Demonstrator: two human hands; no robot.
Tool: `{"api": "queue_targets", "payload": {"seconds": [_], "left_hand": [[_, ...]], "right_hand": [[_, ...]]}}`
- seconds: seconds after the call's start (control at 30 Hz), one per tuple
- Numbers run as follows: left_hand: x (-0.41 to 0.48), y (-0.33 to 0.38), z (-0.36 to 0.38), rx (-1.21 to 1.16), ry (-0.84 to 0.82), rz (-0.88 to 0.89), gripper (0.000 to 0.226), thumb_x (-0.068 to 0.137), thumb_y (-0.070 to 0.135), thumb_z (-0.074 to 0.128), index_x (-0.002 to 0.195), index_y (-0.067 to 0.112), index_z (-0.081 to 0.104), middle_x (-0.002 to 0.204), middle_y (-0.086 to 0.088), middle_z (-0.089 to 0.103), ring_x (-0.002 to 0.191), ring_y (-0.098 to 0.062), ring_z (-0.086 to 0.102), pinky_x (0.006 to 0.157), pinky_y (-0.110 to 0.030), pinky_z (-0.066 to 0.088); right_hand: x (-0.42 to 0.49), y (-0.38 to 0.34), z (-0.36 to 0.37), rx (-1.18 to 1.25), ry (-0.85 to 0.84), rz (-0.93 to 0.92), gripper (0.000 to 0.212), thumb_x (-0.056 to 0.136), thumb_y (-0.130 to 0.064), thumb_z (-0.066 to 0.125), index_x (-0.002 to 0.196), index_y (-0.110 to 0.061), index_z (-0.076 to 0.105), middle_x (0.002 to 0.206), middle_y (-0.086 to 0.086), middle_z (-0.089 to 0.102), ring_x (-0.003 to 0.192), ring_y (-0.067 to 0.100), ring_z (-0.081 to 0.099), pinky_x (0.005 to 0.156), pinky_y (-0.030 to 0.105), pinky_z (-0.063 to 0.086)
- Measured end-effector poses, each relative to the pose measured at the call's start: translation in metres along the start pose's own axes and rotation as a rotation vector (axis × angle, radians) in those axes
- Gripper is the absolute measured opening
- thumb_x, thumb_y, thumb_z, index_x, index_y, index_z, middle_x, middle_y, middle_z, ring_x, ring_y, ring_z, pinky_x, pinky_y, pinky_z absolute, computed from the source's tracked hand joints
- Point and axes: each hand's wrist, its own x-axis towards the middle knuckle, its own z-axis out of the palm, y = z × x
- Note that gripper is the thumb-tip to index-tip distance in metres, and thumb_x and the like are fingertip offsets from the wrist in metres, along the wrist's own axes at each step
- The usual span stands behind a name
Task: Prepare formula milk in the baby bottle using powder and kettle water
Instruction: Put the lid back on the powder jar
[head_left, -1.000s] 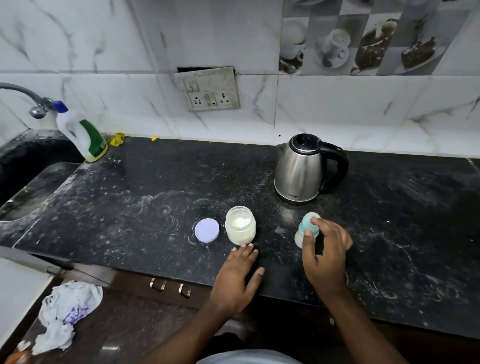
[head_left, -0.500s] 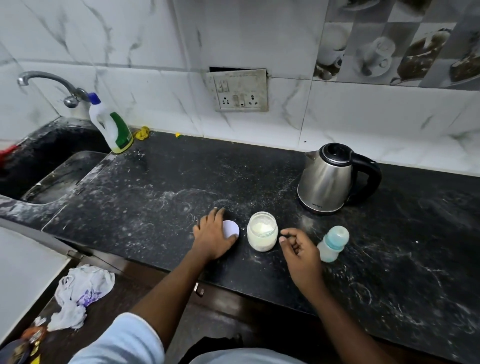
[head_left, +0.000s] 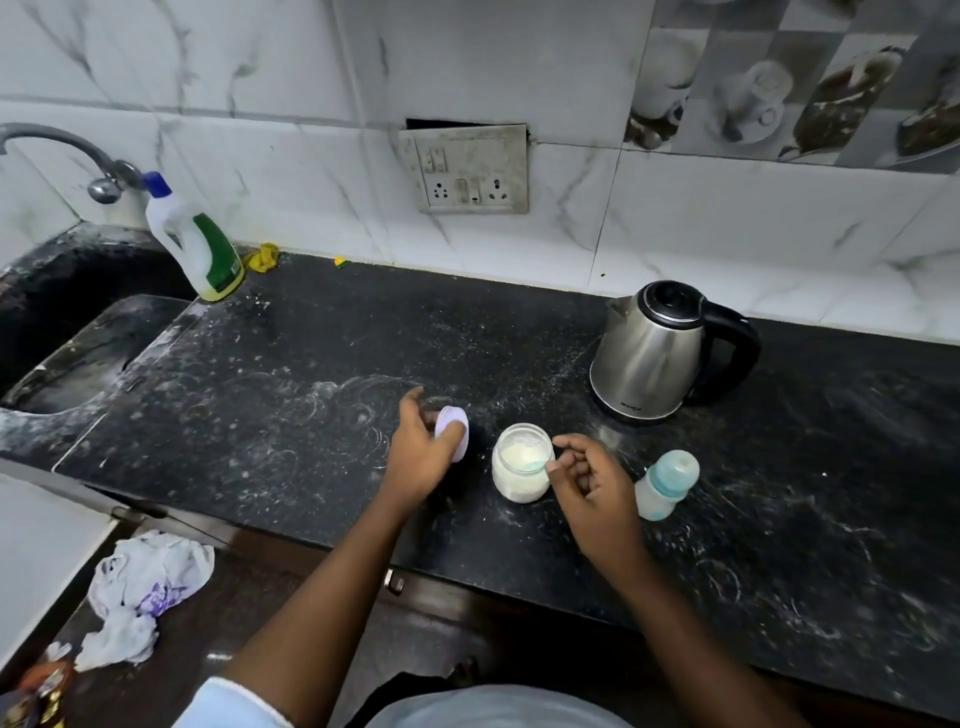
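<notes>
A small open glass jar of white powder (head_left: 521, 462) stands near the front of the black counter (head_left: 291, 374). My left hand (head_left: 421, 454) holds its pale lilac lid (head_left: 451, 431) tilted up on edge, just left of the jar. My right hand (head_left: 595, 480) hovers at the jar's right side, fingers loosely curled and empty, fingertips near the rim. The baby bottle (head_left: 665, 483) with a teal cap stands right of that hand. A steel kettle (head_left: 654, 353) with a black handle sits behind, lid down.
A sink (head_left: 67, 353) and tap (head_left: 78, 156) are at the far left, with a white and green detergent bottle (head_left: 195, 244) beside them. A socket plate (head_left: 467, 169) is on the tiled wall. A crumpled plastic bag (head_left: 140, 592) lies on the floor.
My right hand let go of the baby bottle and moved left to the jar. My left hand reached the lid and lifted it on edge. The camera shifted left.
</notes>
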Motion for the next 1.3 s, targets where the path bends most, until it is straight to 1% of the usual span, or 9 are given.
{"api": "queue_targets", "payload": {"seconds": [0.07,0.2,0.27,0.57,0.7,0.83,0.93,1.07,1.3], "left_hand": [[-0.002,0.021,0.003,-0.28,-0.041,-0.04,0.083,0.095,0.029,0.073,0.164,0.018,0.027,0.107,0.003,0.066,0.099,-0.02,0.069,0.088,-0.038,0.056],[-0.008,0.067,0.008,-0.517,-0.287,-0.032,0.078,0.082,0.026,0.068,0.153,0.032,0.036,0.128,-0.006,0.066,0.088,-0.009,0.072,0.069,-0.029,0.059],[-0.011,0.082,0.014,-0.546,-0.398,-0.014,0.075,0.083,0.024,0.066,0.151,0.033,0.039,0.126,-0.006,0.069,0.087,-0.008,0.075,0.07,-0.029,0.06],[-0.015,0.085,0.028,-0.616,-0.577,-0.119,0.082,0.084,0.018,0.065,0.159,0.025,0.031,0.112,-0.009,0.078,0.105,-0.031,0.069,0.078,-0.036,0.053],[-0.014,0.079,0.022,-0.613,-0.626,-0.133,0.074,0.087,0.021,0.069,0.154,0.024,0.041,0.126,-0.011,0.072,0.113,-0.036,0.066,0.085,-0.042,0.054],[-0.002,0.063,0.014,-0.449,-0.398,-0.008,0.034,0.103,0.007,0.054,0.134,0.021,0.057,0.129,-0.008,0.07,0.096,-0.019,0.07,0.076,-0.029,0.054],[0.004,0.031,0.005,-0.066,-0.3,0.057,0.049,0.094,-0.018,0.05,0.127,0.016,0.059,0.129,-0.006,0.066,0.119,-0.026,0.061,0.091,-0.033,0.054],[-0.006,0.002,0.011,0.257,-0.563,0.137,0.088,0.078,0.003,0.081,0.158,0.008,0.044,0.157,-0.009,0.053,0.147,-0.024,0.051,0.127,-0.042,0.039],[-0.017,-0.012,0.036,0.073,-0.471,0.247,0.082,0.067,0.029,0.104,0.139,0.03,0.065,0.129,0.008,0.072,0.122,-0.001,0.065,0.103,-0.019,0.052]], "right_hand": [[0.008,-0.012,0.0,-0.039,-0.063,-0.029,0.044,0.091,-0.01,0.077,0.12,-0.041,0.066,0.104,-0.004,0.066,0.084,0.014,0.063,0.072,0.036,0.055],[0.028,-0.031,-0.005,-0.157,-0.309,-0.08,0.073,0.087,-0.043,0.078,0.149,-0.051,0.042,0.148,-0.017,0.045,0.131,0.008,0.052,0.098,0.017,0.045],[0.04,-0.038,-0.008,-0.17,-0.393,-0.098,0.085,0.087,-0.046,0.079,0.157,-0.051,0.031,0.16,-0.019,0.033,0.146,0.01,0.04,0.109,0.03,0.045],[0.063,-0.049,-0.029,0.027,-0.544,0.024,0.08,0.085,-0.032,0.086,0.153,-0.044,0.045,0.143,-0.007,0.053,0.127,0.012,0.062,0.101,0.039,0.058],[0.068,-0.049,-0.035,0.024,-0.602,0.054,0.076,0.085,-0.019,0.087,0.149,-0.039,0.052,0.145,-0.003,0.054,0.126,0.012,0.063,0.099,0.034,0.057],[0.076,-0.047,-0.034,-0.431,-0.534,-0.041,0.08,0.083,-0.034,0.086,0.151,-0.046,0.045,0.143,-0.009,0.045,0.13,0.009,0.05,0.103,0.031,0.047],[0.08,-0.039,-0.03,-0.773,-0.656,-0.088,0.088,0.081,-0.034,0.085,0.155,-0.043,0.039,0.144,-0.007,0.039,0.129,0.02,0.042,0.105,0.043,0.044],[0.082,-0.03,-0.017,-0.857,-0.764,-0.101,0.089,0.078,-0.026,0.085,0.153,-0.045,0.04,0.143,-0.009,0.037,0.124,0.023,0.041,0.103,0.044,0.046],[0.088,-0.02,0.001,-0.9,-0.828,-0.181,0.088,0.078,-0.019,0.082,0.149,-0.049,0.04,0.148,-0.012,0.036,0.125,0.019,0.04,0.095,0.041,0.051]]}}
